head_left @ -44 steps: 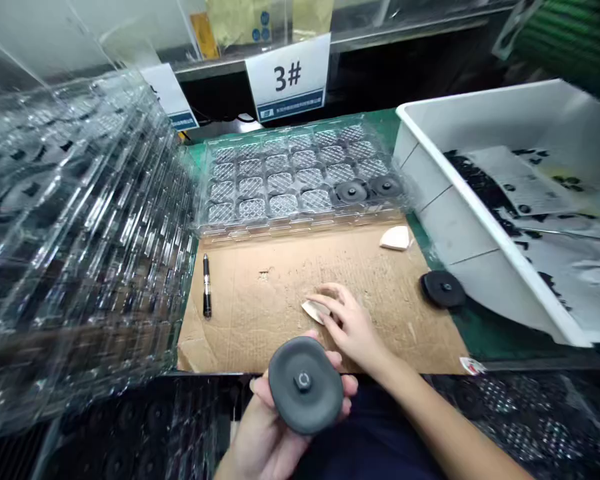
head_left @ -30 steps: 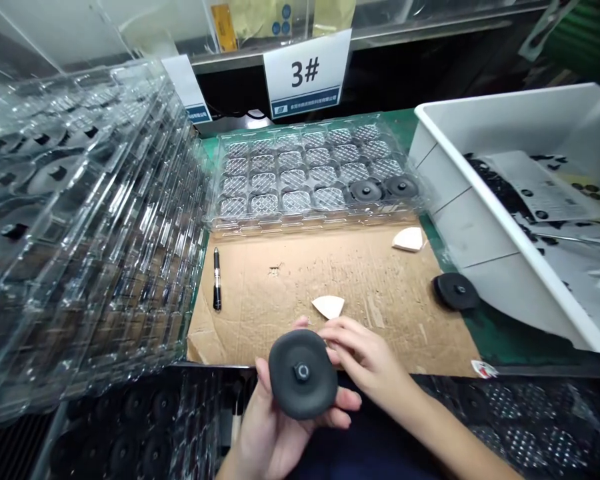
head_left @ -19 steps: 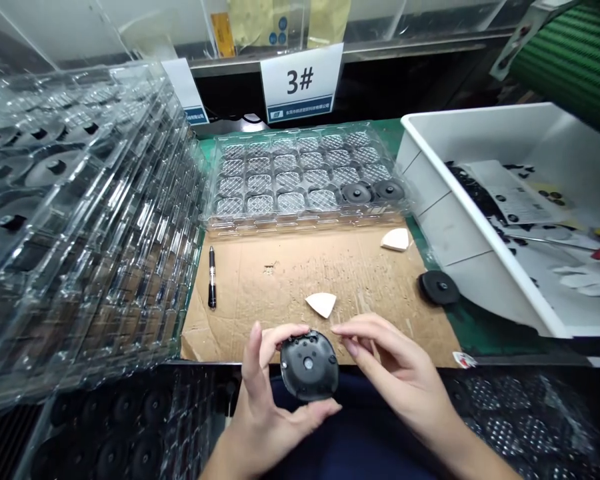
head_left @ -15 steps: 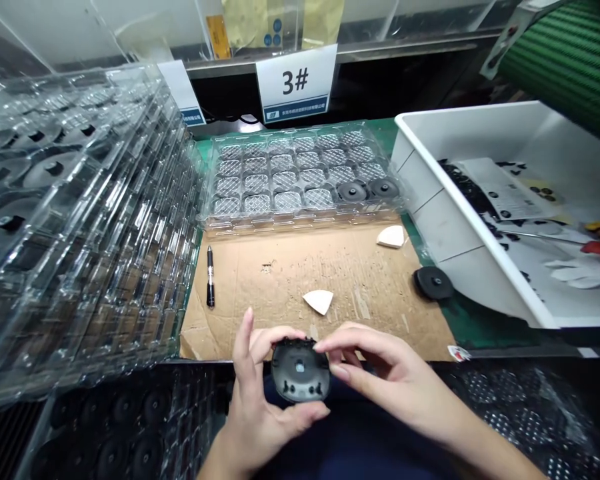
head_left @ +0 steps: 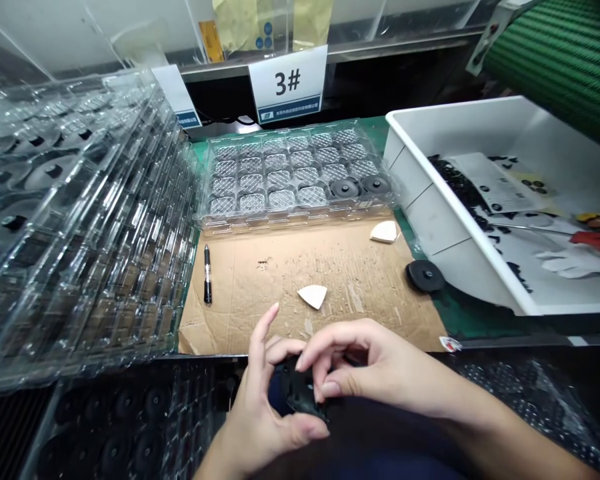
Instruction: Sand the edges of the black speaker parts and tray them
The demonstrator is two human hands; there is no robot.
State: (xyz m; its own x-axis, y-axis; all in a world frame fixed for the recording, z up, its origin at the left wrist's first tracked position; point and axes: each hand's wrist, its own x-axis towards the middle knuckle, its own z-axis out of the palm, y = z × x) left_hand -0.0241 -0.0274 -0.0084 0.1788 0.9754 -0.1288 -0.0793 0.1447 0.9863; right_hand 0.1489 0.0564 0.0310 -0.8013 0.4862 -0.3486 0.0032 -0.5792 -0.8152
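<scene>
Both hands hold one round black disc part [head_left: 300, 393] low in the view, above my lap. My left hand [head_left: 265, 407] cups it from the left and below, thumb under it, index finger sticking up. My right hand [head_left: 365, 367] curls over its top and right side, fingers bent onto it, hiding most of the part. A small cream wedge-shaped piece [head_left: 313, 295] lies on the cardboard sheet [head_left: 260, 280] just beyond my fingers.
A clear blister tray [head_left: 260, 193] with two black discs [head_left: 345, 188] sits behind the cardboard. Stacked clear trays [head_left: 75, 220] rise at left. A white bin [head_left: 430, 207] stands at right, a loose black disc [head_left: 424, 275] beside it. A pen [head_left: 207, 273] and second wedge [head_left: 384, 231] lie on the cardboard.
My right hand left the cream wedge on the cardboard and came onto the disc. The disc was turned over and now sits lower, mostly covered by both hands.
</scene>
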